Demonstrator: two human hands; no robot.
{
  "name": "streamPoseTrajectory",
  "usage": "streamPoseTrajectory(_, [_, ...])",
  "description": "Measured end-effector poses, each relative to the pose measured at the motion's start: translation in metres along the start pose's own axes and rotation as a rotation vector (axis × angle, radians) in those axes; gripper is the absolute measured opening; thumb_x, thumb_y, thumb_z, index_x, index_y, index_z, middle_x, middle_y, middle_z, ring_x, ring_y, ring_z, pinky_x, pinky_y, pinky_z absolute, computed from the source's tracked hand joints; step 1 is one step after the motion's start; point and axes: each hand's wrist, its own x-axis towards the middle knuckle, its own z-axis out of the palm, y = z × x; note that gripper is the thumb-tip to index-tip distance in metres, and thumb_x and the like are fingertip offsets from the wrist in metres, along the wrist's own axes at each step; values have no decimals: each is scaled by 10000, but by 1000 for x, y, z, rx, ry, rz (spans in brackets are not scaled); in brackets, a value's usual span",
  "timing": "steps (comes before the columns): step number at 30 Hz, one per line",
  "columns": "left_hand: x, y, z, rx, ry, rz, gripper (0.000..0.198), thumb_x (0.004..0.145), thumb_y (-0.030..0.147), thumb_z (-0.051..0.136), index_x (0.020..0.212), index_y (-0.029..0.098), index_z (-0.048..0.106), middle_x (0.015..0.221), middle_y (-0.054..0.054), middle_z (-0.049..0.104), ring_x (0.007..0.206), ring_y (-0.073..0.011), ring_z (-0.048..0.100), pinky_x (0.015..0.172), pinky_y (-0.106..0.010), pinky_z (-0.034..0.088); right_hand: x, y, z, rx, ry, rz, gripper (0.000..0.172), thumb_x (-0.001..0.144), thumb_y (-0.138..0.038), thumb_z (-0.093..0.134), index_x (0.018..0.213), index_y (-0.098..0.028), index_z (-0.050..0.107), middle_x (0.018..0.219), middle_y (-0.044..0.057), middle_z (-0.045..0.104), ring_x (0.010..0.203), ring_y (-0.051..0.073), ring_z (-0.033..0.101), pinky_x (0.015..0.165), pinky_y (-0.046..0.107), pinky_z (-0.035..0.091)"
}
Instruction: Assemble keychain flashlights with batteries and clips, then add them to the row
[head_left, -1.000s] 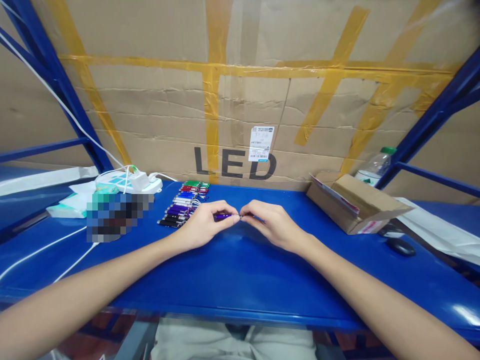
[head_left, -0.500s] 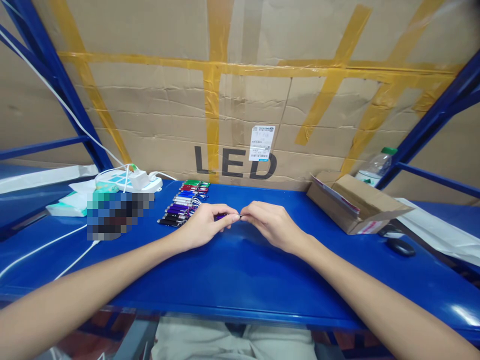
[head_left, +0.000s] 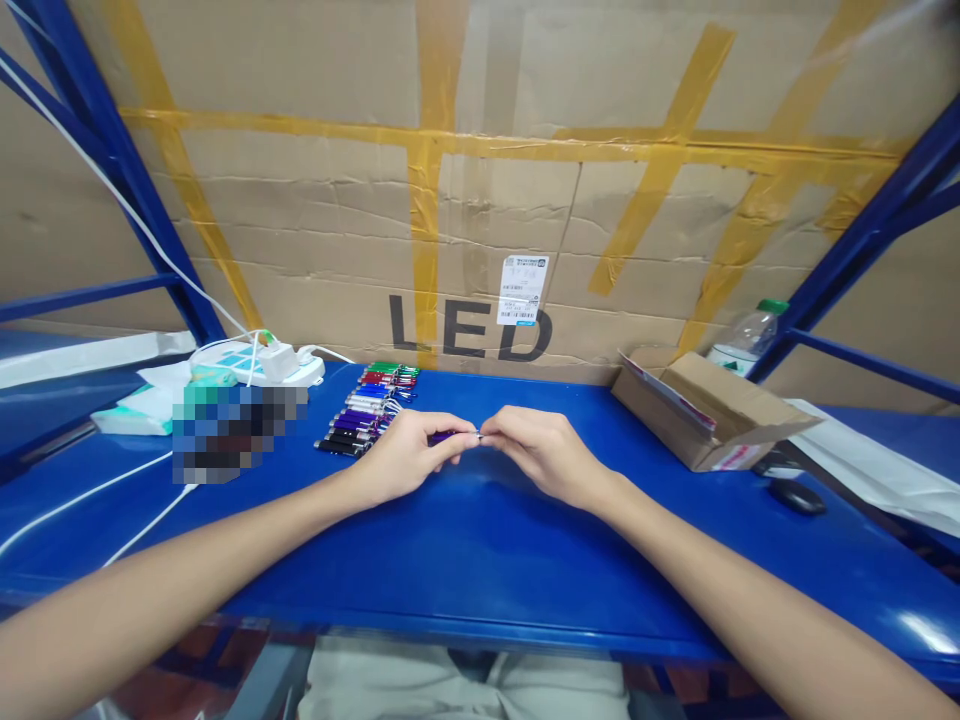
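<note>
My left hand [head_left: 409, 455] is closed around a small purple pen-like flashlight [head_left: 444, 437], held level just above the blue table [head_left: 480, 560]. My right hand [head_left: 538, 452] pinches the silver tip at its right end, fingers pressed together. Both hands meet near the middle of the table. To the left of my left hand lies a row of several similar small flashlights [head_left: 367, 405] in green, red, silver, blue, purple and black, side by side.
A large taped cardboard box marked LED [head_left: 480, 200] stands along the back. An open small cardboard box [head_left: 705, 410] and a plastic bottle [head_left: 739, 340] are at the right, a black mouse [head_left: 796, 495] beyond. A white power strip [head_left: 259, 365] with cables lies at the left.
My hands have hardly moved; the fingers shifted slightly around the purple flashlight, covering more of its body than one second ago.
</note>
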Motion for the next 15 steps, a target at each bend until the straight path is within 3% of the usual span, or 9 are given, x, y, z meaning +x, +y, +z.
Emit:
streamPoseTrajectory(4, [-4, -4, -5, 261, 58, 286, 218, 1074, 349, 654, 1111, 186, 795, 932, -28, 799, 771, -148, 725, 707, -229, 543, 4, -6, 1, 190, 9, 154, 133, 1080, -228, 623, 970, -205, 694, 893, 25, 751, 811, 169, 703, 758, 266, 498])
streamPoseTrajectory(7, [-5, -7, -9, 433, 85, 495, 217, 1108, 309, 603, 1185, 179, 759, 1065, -62, 808, 918, -176, 758, 833, -261, 567, 5, -9, 0, 309, 7, 244, 133, 1057, -241, 653, 943, -207, 712, 843, 4, 745, 775, 160, 701, 754, 266, 506])
streamPoseTrajectory(15, [-4, -7, -12, 612, 116, 745, 216, 1128, 279, 552, 1193, 143, 707, 1047, -101, 811, 905, -195, 781, 826, -292, 605, 6, -7, 5, 594, -29, 455, 178, 989, -348, 721, 905, -191, 722, 823, 20, 759, 730, 170, 695, 703, 292, 522])
